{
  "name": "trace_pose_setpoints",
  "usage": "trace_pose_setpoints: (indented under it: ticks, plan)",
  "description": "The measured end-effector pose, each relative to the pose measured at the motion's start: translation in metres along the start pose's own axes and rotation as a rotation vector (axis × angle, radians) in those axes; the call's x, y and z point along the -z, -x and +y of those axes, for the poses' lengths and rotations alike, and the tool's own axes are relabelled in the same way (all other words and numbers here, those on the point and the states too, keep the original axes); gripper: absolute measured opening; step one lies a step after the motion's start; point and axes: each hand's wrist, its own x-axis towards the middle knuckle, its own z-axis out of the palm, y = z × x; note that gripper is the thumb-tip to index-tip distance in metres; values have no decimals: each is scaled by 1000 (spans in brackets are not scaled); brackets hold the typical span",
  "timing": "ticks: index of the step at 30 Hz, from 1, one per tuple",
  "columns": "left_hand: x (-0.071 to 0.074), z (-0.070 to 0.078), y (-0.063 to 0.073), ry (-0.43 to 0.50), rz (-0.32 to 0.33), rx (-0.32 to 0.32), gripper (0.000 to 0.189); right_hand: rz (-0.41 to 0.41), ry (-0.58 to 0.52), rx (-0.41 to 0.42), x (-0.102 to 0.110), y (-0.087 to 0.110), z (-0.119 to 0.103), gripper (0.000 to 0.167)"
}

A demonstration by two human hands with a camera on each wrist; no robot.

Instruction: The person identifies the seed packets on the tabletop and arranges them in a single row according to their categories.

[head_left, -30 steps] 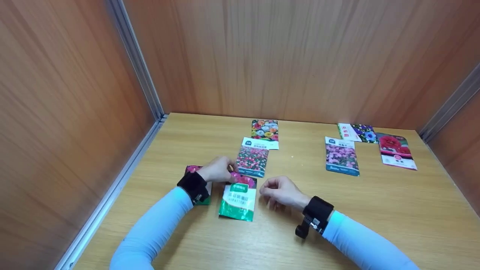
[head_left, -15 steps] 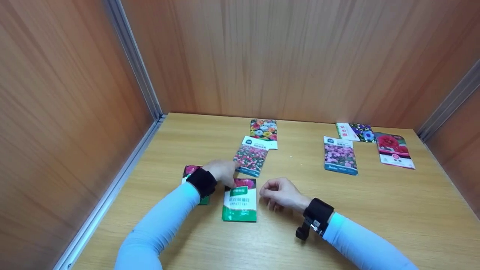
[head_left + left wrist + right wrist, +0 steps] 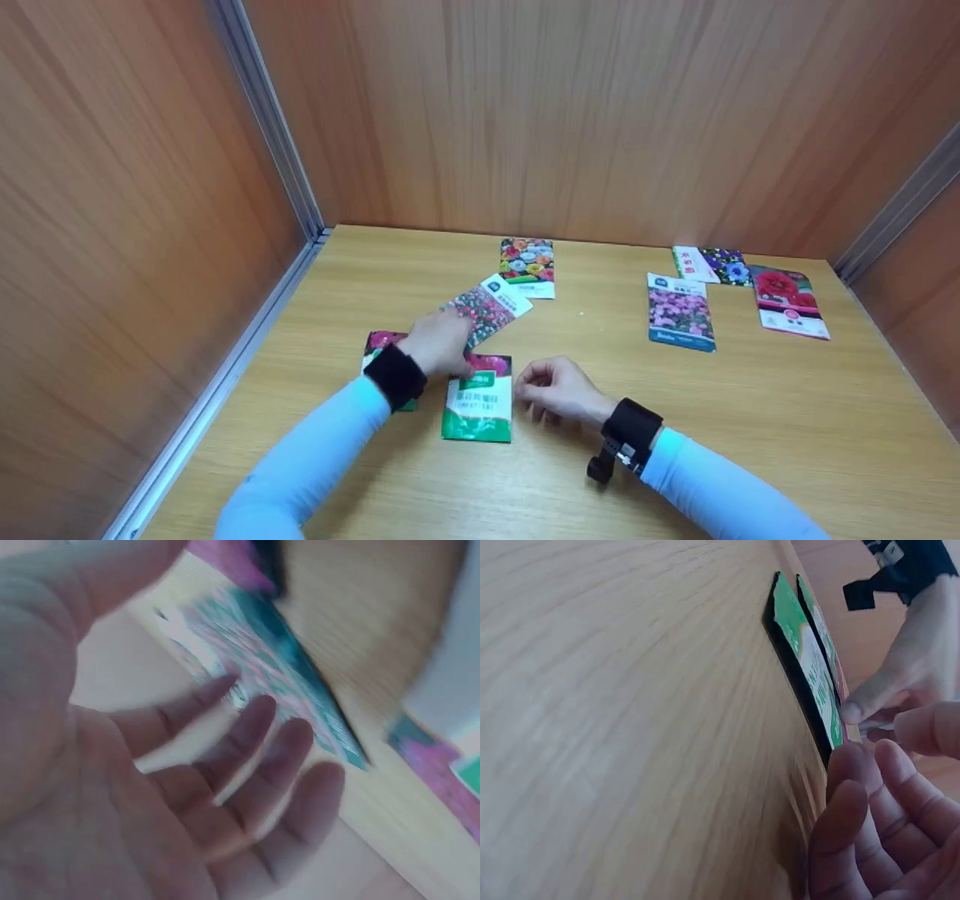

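Observation:
My left hand (image 3: 436, 343) lies over the lower end of a seed packet with small red and pink flowers (image 3: 487, 311), which sits slanted on the table. In the left wrist view its fingers (image 3: 285, 757) are loosely bent and spread against this packet (image 3: 262, 652). The thumb is at the top edge of a green and white seed packet with pink flowers (image 3: 478, 405). Another green and magenta packet (image 3: 382, 340) is partly hidden under the left wrist. My right hand (image 3: 559, 390) rests on the table just right of the green and white packet, fingers loosely curled, holding nothing.
A packet of multicoloured flowers (image 3: 527, 259) lies at the back, touching or overlapped by the slanted one. To the right are a pink-flower packet (image 3: 681, 311), a blue-flower packet (image 3: 726, 266) and a red-flower packet (image 3: 790, 300). Wooden panels (image 3: 570, 120) wall the table.
The red and pink flower packet has turned clockwise under my left hand, its lower end swinging left. The green and white packet has straightened. My right hand has hardly moved.

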Motion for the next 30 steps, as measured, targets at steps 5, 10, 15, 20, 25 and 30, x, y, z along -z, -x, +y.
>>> trace_pose_setpoints:
  ticks: [5, 10, 15, 20, 25, 30]
  plan:
    - [-18, 31, 39, 43, -118, -141, 84, -60, 18, 25, -9, -11, 12, 19]
    - [-26, 42, 48, -43, -87, -161, 84, -37, 28, 21, -7, -21, 19, 25]
    - [-26, 28, 35, -11, -106, -81, 81, -47, 1, 8, -7, -23, 18, 32]
    - [-26, 16, 29, 25, -113, -73, 79, -65, 1, -5, -7, -21, 18, 32]
    - [-27, 15, 32, 26, -91, -128, 67, -65, -23, 18, -5, -20, 19, 31]
    - [-28, 15, 35, 26, -84, -141, 65, -72, -42, 27, -7, -19, 18, 31]
